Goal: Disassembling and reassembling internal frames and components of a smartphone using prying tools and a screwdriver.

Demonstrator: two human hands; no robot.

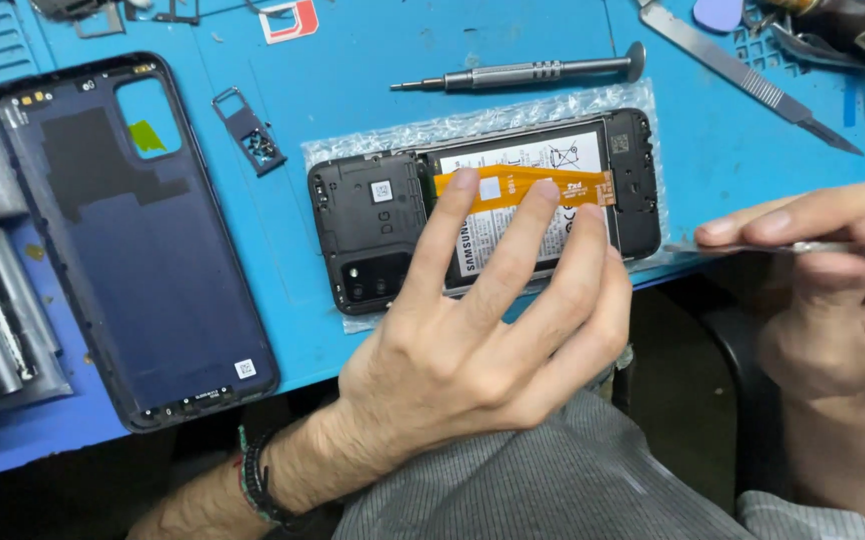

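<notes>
A grey ribbed sleeve fills the bottom of the view, nearest the camera, crossing over the person's left wrist with its dark braided bracelet. Above it the left hand lies spread wide, fingers fanned out and pressed flat on an opened smartphone. The fingertips rest on the orange flex ribbon cable that runs across the white-labelled battery.

The phone lies face down, back cover off, on a sheet of bubble wrap near the front edge of the blue work mat. Its black inner frame shows a camera module at the lower left and a narrow black board section at the right end.

The right hand sits just beyond the phone's right end, fingers closed around a thin metal tool whose flat tip points toward the phone's edge.

The dark blue back cover lies inside up well to the left, with a small SIM tray between it and the phone. A precision screwdriver rests above the bubble wrap, and a metal spudger blade lies at the upper right.
</notes>
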